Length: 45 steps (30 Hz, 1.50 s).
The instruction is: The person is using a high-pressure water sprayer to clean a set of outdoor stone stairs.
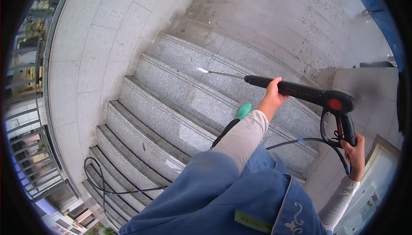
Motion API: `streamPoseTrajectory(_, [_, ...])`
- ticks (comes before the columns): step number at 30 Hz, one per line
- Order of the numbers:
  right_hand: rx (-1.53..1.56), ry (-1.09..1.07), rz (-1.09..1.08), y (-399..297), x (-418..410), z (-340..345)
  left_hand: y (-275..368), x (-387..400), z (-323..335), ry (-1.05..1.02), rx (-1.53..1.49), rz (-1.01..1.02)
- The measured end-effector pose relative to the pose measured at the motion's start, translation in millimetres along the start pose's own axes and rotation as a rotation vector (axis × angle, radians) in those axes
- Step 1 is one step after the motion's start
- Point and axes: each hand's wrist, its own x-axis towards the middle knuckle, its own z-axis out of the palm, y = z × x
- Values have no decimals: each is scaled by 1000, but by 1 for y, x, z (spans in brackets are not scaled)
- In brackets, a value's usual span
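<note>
A black pressure-washer spray gun (301, 94) with a red round mark lies slantwise across the right half of the head view. My left hand (277, 94) is closed around its barrel near the front. My right hand (354, 151) holds the lower end of the pistol grip; whether a finger is on the trigger cannot be told. From the barrel a thin metal lance (227, 74) points left, with white spray (202, 70) at its nozzle over the granite steps (180, 96). A black hose (309, 140) with blue marks runs from the gun behind my body.
The hose loops over the steps at lower left. Stone-clad walls (96, 42) flank the stairs. A green boot tip (245, 110) rests on a step. Wet paving with scattered leaves (307, 62) lies beyond, under mist. A metal railing (27, 145) stands at far left.
</note>
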Motion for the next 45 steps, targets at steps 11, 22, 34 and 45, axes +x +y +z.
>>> streamPoseTrajectory(11, [-18, -46, 57, 18, 1, 27, 26, -31, -22, 121, 57, 100])
streamPoseTrajectory(22, [-94, 101, 26, 1, -28, -25, 14, -83, 16, 31, 3, 80])
streamPoseTrajectory(34, [-256, 102, -342, 109, -73, -62, -58, -174, -6, -183, -124, 346])
streamPoseTrajectory(45, [-260, 164, -473, 210, -144, -244, -237, -205, 30, -182, -153, 49])
